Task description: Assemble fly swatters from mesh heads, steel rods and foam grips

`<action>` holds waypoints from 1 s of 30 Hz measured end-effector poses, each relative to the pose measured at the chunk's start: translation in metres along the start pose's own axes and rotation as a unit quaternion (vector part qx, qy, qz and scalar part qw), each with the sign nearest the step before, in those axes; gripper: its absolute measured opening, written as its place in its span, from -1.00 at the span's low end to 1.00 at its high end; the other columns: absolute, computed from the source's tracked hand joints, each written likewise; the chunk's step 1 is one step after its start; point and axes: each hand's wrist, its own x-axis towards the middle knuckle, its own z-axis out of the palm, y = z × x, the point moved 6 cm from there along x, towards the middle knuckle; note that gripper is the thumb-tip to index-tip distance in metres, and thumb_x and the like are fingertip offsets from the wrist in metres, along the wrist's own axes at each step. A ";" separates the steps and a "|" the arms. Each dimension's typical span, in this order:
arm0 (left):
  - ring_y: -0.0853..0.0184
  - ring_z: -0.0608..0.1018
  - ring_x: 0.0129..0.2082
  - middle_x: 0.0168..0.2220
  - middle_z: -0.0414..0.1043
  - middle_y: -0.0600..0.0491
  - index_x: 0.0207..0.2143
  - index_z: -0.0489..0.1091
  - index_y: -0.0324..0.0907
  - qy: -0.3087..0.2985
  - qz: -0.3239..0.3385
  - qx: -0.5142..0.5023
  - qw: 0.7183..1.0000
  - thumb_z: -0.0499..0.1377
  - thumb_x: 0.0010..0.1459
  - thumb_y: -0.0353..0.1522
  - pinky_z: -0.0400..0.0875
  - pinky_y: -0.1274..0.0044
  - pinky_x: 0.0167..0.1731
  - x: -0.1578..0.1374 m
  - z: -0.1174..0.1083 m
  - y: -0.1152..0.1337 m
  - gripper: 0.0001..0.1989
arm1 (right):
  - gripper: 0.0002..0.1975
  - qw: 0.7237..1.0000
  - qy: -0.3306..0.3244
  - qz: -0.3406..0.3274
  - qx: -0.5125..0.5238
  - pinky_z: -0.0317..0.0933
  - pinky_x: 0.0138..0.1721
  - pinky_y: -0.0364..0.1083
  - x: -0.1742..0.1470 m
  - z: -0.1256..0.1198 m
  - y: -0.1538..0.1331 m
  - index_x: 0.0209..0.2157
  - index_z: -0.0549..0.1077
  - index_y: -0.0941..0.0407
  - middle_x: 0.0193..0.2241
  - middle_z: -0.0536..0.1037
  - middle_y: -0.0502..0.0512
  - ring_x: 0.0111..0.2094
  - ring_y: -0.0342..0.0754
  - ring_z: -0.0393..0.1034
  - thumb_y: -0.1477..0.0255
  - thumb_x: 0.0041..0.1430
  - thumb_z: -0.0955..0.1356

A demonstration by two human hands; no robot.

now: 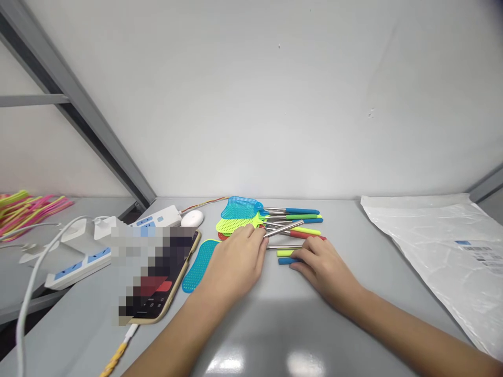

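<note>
Several fly swatters with mesh heads and metal rods lie on the grey table. A blue swatter head (239,208) and a yellow-green one (236,225) are at the back of the pile. My left hand (240,259) is closed around the neck end of swatters, where a metal rod (285,228) slants out beside its fingers. Left of that hand shows a teal swatter head (201,266) with a yellow edge behind it. My right hand (322,264) pinches the ends of a blue handle (287,261) and a yellow handle (285,253). Its fingers partly hide them.
At left are a phone (168,296) partly pixelated, a white power strip (157,220) with plugs and cables, and a white rounded device (192,219). A white plastic mailing bag (432,246) lies at right. A pale wall (283,104) rises behind the table.
</note>
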 end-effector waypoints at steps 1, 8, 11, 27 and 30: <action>0.25 0.45 -0.24 -0.26 0.38 0.03 -0.14 0.33 -0.11 0.000 0.000 0.000 1.000 -0.15 0.35 -0.30 0.20 0.49 -0.46 0.000 0.001 0.000 -0.72 | -0.96 1.000 -0.002 0.004 0.003 0.16 -0.21 0.01 0.000 0.000 0.001 -0.28 0.45 0.09 -0.35 0.36 0.08 -0.29 -0.01 0.27 0.45 0.22 0.34; 0.24 0.44 -0.22 -0.26 0.38 0.03 -0.14 0.33 -0.12 0.009 0.007 -0.001 1.000 -0.13 0.35 -0.30 0.20 0.48 -0.45 0.002 0.004 -0.001 -0.73 | -0.93 1.000 -0.001 0.020 0.018 0.14 -0.18 0.01 0.002 0.000 0.004 -0.27 0.40 0.07 -0.33 0.38 0.05 -0.24 0.00 0.31 0.43 0.19 0.37; 0.23 0.43 -0.20 -0.24 0.38 0.02 -0.13 0.34 -0.14 0.011 0.020 -0.004 1.000 -0.11 0.35 -0.31 0.23 0.47 -0.42 0.001 0.006 0.001 -0.74 | -0.89 0.999 0.004 0.027 0.031 0.13 -0.19 -0.01 0.002 -0.002 0.005 -0.29 0.38 0.07 -0.33 0.40 0.04 -0.23 -0.01 0.32 0.39 0.17 0.39; 0.19 0.42 -0.20 -0.23 0.37 -0.03 -0.15 0.36 -0.17 -0.014 0.047 0.009 0.999 -0.12 0.34 -0.34 0.33 0.39 -0.28 0.002 0.018 0.014 -0.73 | -0.63 0.999 -0.015 0.002 0.029 0.08 -0.18 0.00 0.000 -0.020 0.005 -0.26 0.37 0.08 -0.27 0.37 0.08 -0.22 0.00 0.27 0.17 0.00 0.47; 0.20 0.42 -0.18 -0.23 0.37 -0.02 -0.14 0.35 -0.16 0.000 0.045 -0.001 0.999 -0.11 0.34 -0.34 0.33 0.41 -0.27 0.002 0.016 0.012 -0.74 | -0.80 0.999 -0.035 -0.028 0.016 0.06 -0.17 -0.01 0.000 -0.018 0.002 -0.30 0.38 0.08 -0.30 0.37 0.06 -0.22 -0.01 0.26 0.29 0.11 0.42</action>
